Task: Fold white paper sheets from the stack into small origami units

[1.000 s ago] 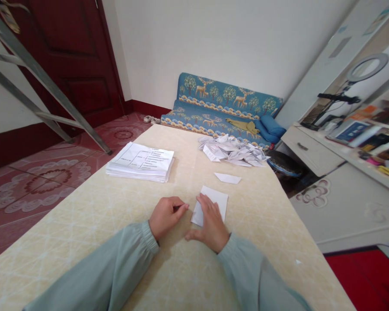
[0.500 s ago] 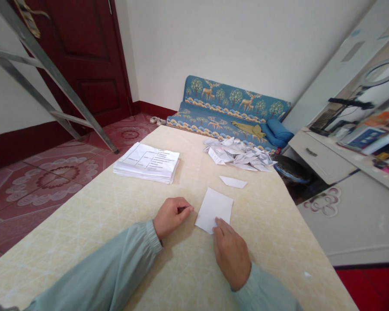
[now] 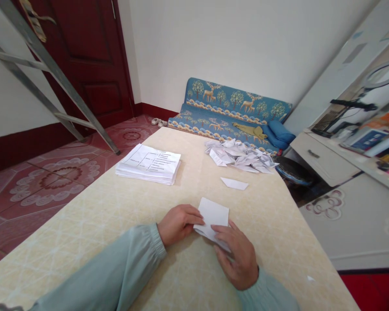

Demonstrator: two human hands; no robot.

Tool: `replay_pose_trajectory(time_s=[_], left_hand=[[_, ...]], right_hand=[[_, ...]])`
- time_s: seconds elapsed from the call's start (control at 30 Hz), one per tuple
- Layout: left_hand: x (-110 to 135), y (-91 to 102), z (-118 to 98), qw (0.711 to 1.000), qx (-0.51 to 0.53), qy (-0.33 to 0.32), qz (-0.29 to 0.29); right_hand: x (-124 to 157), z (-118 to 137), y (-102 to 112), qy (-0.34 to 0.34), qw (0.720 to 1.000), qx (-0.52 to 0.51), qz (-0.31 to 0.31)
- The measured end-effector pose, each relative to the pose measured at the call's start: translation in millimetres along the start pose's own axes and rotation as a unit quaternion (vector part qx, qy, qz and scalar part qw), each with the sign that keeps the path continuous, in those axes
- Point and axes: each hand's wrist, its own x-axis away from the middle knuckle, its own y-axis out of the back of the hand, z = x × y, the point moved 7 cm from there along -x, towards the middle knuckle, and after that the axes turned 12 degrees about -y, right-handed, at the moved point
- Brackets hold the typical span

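Observation:
A folded sheet of white paper (image 3: 214, 211) is between my two hands near the middle of the table, its near edge slightly raised and parted into layers. My left hand (image 3: 181, 222) grips its left edge between thumb and fingers. On the near right side, my right hand (image 3: 236, 255) has its fingers on top of the paper and its thumb under the near edge. Beyond the sheet lies a single folded paper piece (image 3: 234, 183), pointed at its ends. Farther back is a heap of similar folded papers (image 3: 241, 155).
A stack of printed sheets (image 3: 149, 164) rests at the table's left. A small white scrap (image 3: 310, 278) is near the right edge. Beyond the table stand a blue patterned sofa (image 3: 220, 121), a metal ladder (image 3: 65, 82) and a white cabinet (image 3: 353, 224).
My left hand has moved right and taken hold of the paper's left edge. My right thumb has gone under the near edge, and the paper has come slightly nearer and lifted there.

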Motion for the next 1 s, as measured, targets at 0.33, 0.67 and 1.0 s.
replay_pose_trajectory(time_s=[0.33, 0.67, 1.0], left_hand=[[1.3, 15.5, 5.4, 0.993, 0.064, 0.065, -0.081], [2.3, 0.3, 15.6, 0.984, -0.044, 0.170, -0.017], [-4.6, 3.9, 13.7, 0.956, -0.168, 0.234, -0.047]], right_hand=[[-10.2, -48.7, -17.4, -0.199, 0.962, -0.184, 0.039], [-4.7, -55.8, -21.4, -0.313, 0.947, -0.073, 0.029], [-26.3, -68.6, -21.8, -0.333, 0.942, 0.043, -0.019]])
